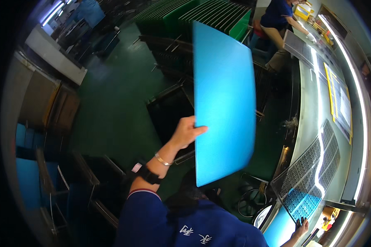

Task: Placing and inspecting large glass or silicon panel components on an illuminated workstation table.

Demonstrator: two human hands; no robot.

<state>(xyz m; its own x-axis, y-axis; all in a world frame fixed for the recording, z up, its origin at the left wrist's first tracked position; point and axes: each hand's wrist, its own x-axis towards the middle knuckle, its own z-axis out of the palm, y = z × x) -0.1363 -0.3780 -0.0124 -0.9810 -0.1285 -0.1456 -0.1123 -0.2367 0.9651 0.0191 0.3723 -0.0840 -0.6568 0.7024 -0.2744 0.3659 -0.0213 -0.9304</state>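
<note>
My left hand grips the left edge of a thin blue sheet, with the thumb on the near face. The sheet stands upright in the air in front of me. Low at the right, my right hand is closed at the lower corner of a dark perforated panel divided into rectangular sections. Dark covers show on some of its fingertips. The panel lies slanted over the bench, and blue shows through its lower holes. Another blue sheet lies beside that hand, partly beneath the panel.
A long pale workbench runs up the right side, carrying a yellow-edged frame. A co-worker works at its far end. Green slotted racks stand ahead, a dark cart below them. More blue sheets fill racks at left.
</note>
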